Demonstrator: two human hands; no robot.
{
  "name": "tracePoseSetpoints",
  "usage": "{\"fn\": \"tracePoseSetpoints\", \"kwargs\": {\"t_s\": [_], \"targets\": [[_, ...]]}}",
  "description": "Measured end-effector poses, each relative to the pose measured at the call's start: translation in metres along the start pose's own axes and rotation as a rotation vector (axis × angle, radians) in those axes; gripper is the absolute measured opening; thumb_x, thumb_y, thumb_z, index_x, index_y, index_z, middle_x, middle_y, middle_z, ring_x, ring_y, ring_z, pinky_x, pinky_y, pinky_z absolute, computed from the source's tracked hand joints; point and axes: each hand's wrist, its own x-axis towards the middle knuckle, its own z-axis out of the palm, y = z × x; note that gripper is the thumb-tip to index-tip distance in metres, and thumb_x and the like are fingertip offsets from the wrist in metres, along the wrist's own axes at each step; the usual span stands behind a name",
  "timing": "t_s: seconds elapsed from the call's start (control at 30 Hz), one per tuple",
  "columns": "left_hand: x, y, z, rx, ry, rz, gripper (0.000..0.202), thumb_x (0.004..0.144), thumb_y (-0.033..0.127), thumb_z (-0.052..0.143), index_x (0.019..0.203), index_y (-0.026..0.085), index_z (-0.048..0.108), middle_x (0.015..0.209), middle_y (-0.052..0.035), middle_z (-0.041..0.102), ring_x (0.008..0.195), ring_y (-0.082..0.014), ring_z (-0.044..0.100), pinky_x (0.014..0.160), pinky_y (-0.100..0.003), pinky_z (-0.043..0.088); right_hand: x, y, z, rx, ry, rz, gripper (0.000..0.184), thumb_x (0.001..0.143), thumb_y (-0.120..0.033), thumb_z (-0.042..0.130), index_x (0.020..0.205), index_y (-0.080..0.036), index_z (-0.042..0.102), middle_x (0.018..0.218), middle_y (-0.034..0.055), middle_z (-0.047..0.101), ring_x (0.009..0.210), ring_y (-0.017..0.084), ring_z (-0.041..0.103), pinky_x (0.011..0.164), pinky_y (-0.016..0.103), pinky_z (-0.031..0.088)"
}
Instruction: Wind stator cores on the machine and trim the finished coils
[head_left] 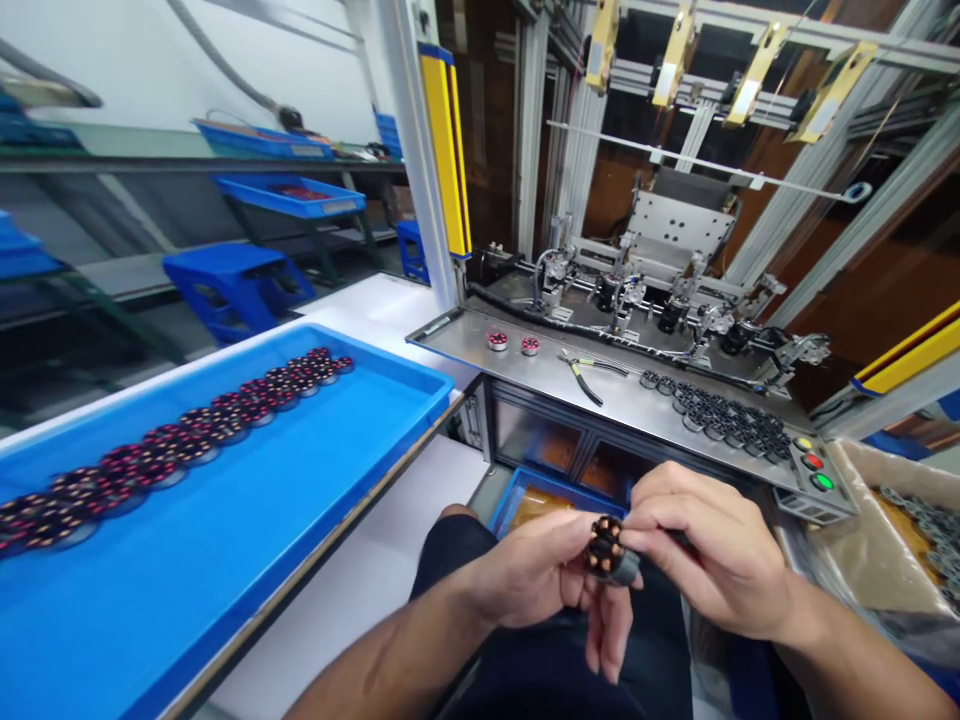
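Above my lap, my left hand (pixel 551 565) grips a motor stator (pixel 606 548), a small round black core with copper windings around it. My right hand (pixel 709 540) is closed in a pinch at the stator's right edge; whether a wire end lies between thumb and forefinger is too small to make out. On the metal bench (pixel 517 385) beyond lie two stators with red parts (pixel 513 343), a pair of pliers (pixel 583 378) with green-and-black handles, and a cluster of dark bare stator cores (pixel 720 415).
At left, a long blue tray (pixel 300 500) holds rows of wound stators (pixel 202 430). The winding machine (pixel 660 290) stands behind the bench. A button box (pixel 817 480) is at the bench's right end, beside a carton (pixel 862 500) of grey parts. Below the bench sits a blue bin (pixel 517 490).
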Motion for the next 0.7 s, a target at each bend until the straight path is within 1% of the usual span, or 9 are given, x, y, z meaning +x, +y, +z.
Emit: {"fn": "tracePoseSetpoints", "kwargs": {"t_s": [0.07,0.13,0.27,0.33,0.4,0.47,0.57,0.63,0.7], "targets": [[-0.001,-0.002,0.001,0.046,0.077,0.091,0.044,0.090,0.057,0.061,0.100,0.014,0.061,0.067,-0.0057,0.070,0.052,-0.0167,0.068,0.048,-0.021,0.049,0.000,-0.002,-0.002,-0.049,-0.006,0.017,0.009,0.095,-0.009,0.059,0.091,-0.015,0.064,0.074,0.0052,0.065,0.068,0.015,0.063,0.060,0.025,0.054],[-0.002,-0.003,0.003,0.081,0.191,0.199,0.035,0.089,0.045,0.069,0.107,0.016,0.061,0.078,-0.0043,0.071,0.059,-0.0148,0.071,0.051,-0.019,0.051,0.000,-0.004,-0.001,-0.097,0.011,0.060,0.009,0.093,-0.008,0.060,0.089,-0.015,0.065,0.074,0.0044,0.065,0.066,0.014,0.061,0.059,0.024,0.053],[-0.006,-0.001,0.006,0.057,0.317,0.448,0.041,0.079,0.021,0.081,0.117,0.025,0.064,0.114,-0.0038,0.068,0.095,-0.0166,0.073,0.081,-0.026,0.058,0.000,-0.008,0.002,-0.137,0.066,0.199,0.011,0.091,-0.007,0.063,0.084,-0.015,0.064,0.074,0.0037,0.064,0.064,0.012,0.060,0.058,0.022,0.050],[-0.008,0.003,0.006,0.000,0.329,0.553,0.041,0.075,0.021,0.084,0.111,0.027,0.067,0.121,-0.0030,0.066,0.113,-0.0215,0.067,0.095,-0.031,0.054,0.001,-0.009,0.004,-0.117,0.095,0.246,0.012,0.091,-0.007,0.063,0.082,-0.014,0.064,0.074,0.0037,0.063,0.064,0.011,0.059,0.059,0.021,0.050],[-0.008,0.008,0.006,-0.069,0.336,0.596,0.041,0.075,0.029,0.084,0.111,0.027,0.067,0.115,-0.0033,0.069,0.120,-0.0236,0.064,0.101,-0.033,0.051,0.003,-0.009,0.006,-0.059,0.109,0.224,0.013,0.093,-0.008,0.062,0.082,-0.014,0.064,0.073,0.0037,0.063,0.066,0.010,0.060,0.061,0.020,0.050],[-0.006,0.011,0.006,-0.107,0.327,0.531,0.042,0.079,0.041,0.079,0.115,0.023,0.067,0.111,-0.0058,0.071,0.117,-0.0230,0.065,0.099,-0.032,0.051,0.005,-0.007,0.008,0.000,0.104,0.139,0.012,0.095,-0.010,0.059,0.084,-0.014,0.064,0.073,0.0044,0.064,0.068,0.012,0.060,0.063,0.021,0.052],[-0.004,0.007,0.005,-0.085,0.139,0.219,0.054,0.091,0.061,0.055,0.108,0.012,0.070,0.104,-0.0141,0.073,0.096,-0.0242,0.072,0.080,-0.031,0.056,0.007,-0.004,0.008,0.028,0.077,0.022,0.014,0.098,-0.014,0.055,0.087,-0.014,0.064,0.074,0.0055,0.066,0.069,0.013,0.061,0.062,0.022,0.052],[-0.005,0.001,0.002,-0.053,0.012,0.045,0.066,0.097,0.065,0.037,0.104,0.008,0.070,0.090,-0.0168,0.075,0.076,-0.0228,0.074,0.061,-0.027,0.055,0.007,-0.002,0.008,0.016,0.070,-0.009,0.016,0.099,-0.015,0.053,0.087,-0.013,0.064,0.073,0.0061,0.066,0.069,0.014,0.060,0.062,0.023,0.051],[-0.007,-0.005,-0.002,-0.012,0.018,0.026,0.062,0.100,0.059,0.034,0.108,0.008,0.068,0.078,-0.0150,0.075,0.060,-0.0194,0.072,0.049,-0.022,0.051,0.007,-0.002,0.006,-0.003,0.079,-0.030,0.018,0.100,-0.017,0.054,0.085,-0.012,0.064,0.072,0.0065,0.065,0.068,0.014,0.059,0.062,0.023,0.050]]}}
